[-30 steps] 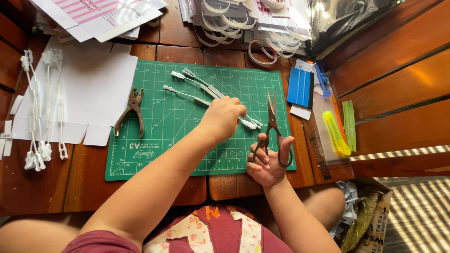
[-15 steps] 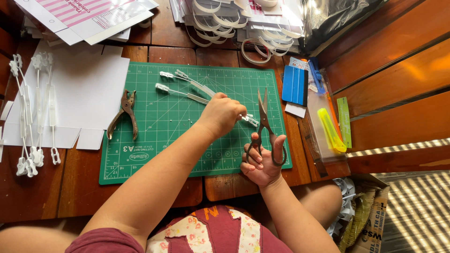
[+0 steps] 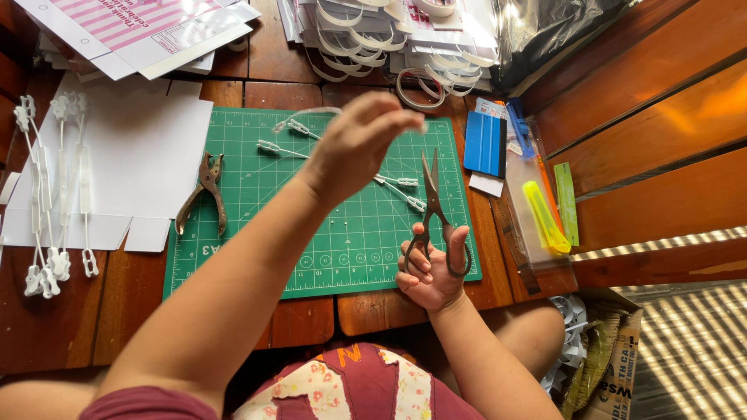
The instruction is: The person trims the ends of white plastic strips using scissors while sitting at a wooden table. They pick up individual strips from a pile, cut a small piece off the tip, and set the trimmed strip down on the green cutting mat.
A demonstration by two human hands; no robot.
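Note:
My left hand (image 3: 359, 146) is raised above the green cutting mat (image 3: 264, 257), pinching a thin clear plastic strip (image 3: 305, 115) that trails off to the left, blurred. My right hand (image 3: 429, 274) rests at the mat's near right edge, fingers through the handles of dark metal scissors (image 3: 433, 204). Their blades point away from me and are nearly closed. Several white plastic strips with clip ends (image 3: 398, 187) lie on the mat under and beside my left hand.
Punch pliers (image 3: 204, 193) lie on the mat's left part. White paper (image 3: 140, 148) and white clip strips (image 3: 48, 194) sit further left. A blue scraper (image 3: 484, 144), a clear tray of yellow-green tools (image 3: 546, 216) and stacked clear bands (image 3: 389, 39) are right and behind.
My left hand has lifted off the mat, carrying a clear strip upward. My right hand with the scissors stays at the mat's near right edge.

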